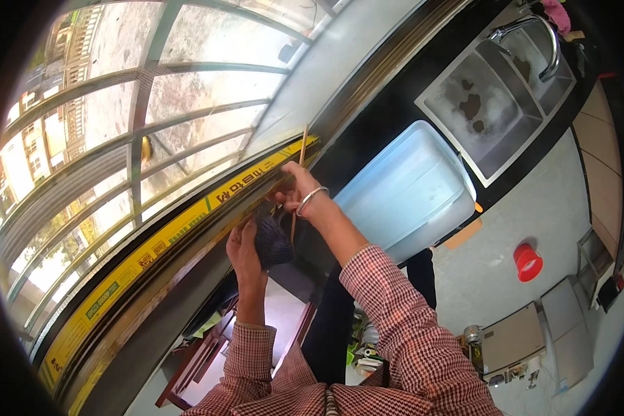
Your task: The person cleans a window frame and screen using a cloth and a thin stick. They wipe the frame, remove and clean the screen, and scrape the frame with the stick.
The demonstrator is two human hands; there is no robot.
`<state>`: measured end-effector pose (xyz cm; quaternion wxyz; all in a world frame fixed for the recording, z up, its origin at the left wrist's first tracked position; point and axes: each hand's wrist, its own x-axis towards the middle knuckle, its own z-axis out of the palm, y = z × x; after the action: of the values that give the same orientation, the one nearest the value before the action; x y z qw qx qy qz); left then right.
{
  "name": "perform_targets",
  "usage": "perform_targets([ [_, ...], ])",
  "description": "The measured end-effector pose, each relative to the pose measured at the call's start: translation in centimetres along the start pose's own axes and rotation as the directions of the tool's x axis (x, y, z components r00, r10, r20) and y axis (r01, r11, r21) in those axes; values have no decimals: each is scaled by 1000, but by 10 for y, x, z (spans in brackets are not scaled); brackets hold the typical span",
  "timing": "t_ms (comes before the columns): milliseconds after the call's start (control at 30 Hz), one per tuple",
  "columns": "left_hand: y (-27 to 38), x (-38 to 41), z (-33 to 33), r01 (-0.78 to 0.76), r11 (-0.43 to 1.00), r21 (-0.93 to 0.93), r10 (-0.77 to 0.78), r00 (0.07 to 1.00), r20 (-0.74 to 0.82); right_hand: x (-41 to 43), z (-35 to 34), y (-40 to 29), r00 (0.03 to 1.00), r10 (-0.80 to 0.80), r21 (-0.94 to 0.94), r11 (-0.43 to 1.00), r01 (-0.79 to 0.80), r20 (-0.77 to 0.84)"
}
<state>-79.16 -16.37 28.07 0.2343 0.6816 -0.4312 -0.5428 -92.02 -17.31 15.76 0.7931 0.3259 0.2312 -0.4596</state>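
Observation:
My right hand (296, 190), with a metal bangle at the wrist, grips a thin wooden stick (303, 148) that stands tilted at the window track. Beside it my left hand (244, 247) holds a dark blue cloth (273, 240) that hangs in folds between the two hands. Both hands are close to the window's sliding track, along which a yellow strip (218, 200) bearing writing is stuck. Part of the right hand's fingers and the stick's middle are hidden behind the hand and cloth.
A pale blue plastic tub (411, 192) lies on the black countertop to the right. Beyond it are a steel double sink (473, 109) and a chrome faucet (557, 49). A barred window (135, 135) is at the left. A red bucket (528, 262) stands on the floor.

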Motion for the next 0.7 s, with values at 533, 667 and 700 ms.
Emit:
perform_targets([
  [533, 43, 6, 98, -239, 962, 129, 196, 940, 277, -37, 8, -67, 943, -307, -65, 951, 301, -129],
  [667, 60, 3, 172, -327, 945, -3, 303, 874, 381, -42, -10, -143, 803, -596, -40, 803, 595, -16],
  [700, 57, 8, 188, -359, 930, -77, 360, 848, 390, -54, -4, -164, 756, -655, -39, 755, 654, -1],
])
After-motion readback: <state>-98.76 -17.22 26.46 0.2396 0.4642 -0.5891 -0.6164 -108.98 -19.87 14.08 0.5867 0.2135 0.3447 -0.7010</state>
